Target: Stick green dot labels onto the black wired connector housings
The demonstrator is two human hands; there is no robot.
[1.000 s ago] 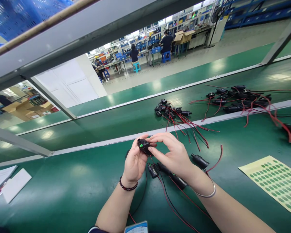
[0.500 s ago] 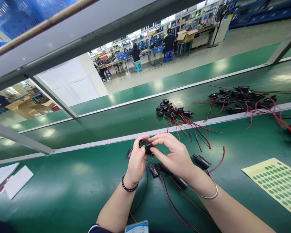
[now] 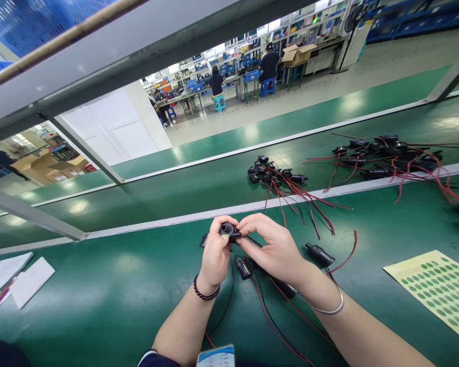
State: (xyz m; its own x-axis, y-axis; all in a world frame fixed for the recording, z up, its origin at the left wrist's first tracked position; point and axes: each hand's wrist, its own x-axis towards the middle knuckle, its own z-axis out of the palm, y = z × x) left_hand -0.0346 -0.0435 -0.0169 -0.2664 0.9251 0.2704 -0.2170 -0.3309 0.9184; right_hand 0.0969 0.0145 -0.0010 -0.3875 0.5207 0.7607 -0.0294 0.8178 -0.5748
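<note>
Black connector (image 3: 228, 230) got turned in the last second, green dot now hidden; left hand (image 3: 215, 255) and right hand (image 3: 276, 248) both pinch it.

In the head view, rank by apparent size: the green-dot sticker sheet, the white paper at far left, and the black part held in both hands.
1. Sticker sheet, largest, though cropped at the frame edge.
2. White paper.
3. Black part, smallest, partly hidden by the left hand and right hand.

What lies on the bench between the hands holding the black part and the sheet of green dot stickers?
In the head view, a loose black connector with a curling red wire lies there; beyond it, bare green mat up to the sticker sheet.
</note>
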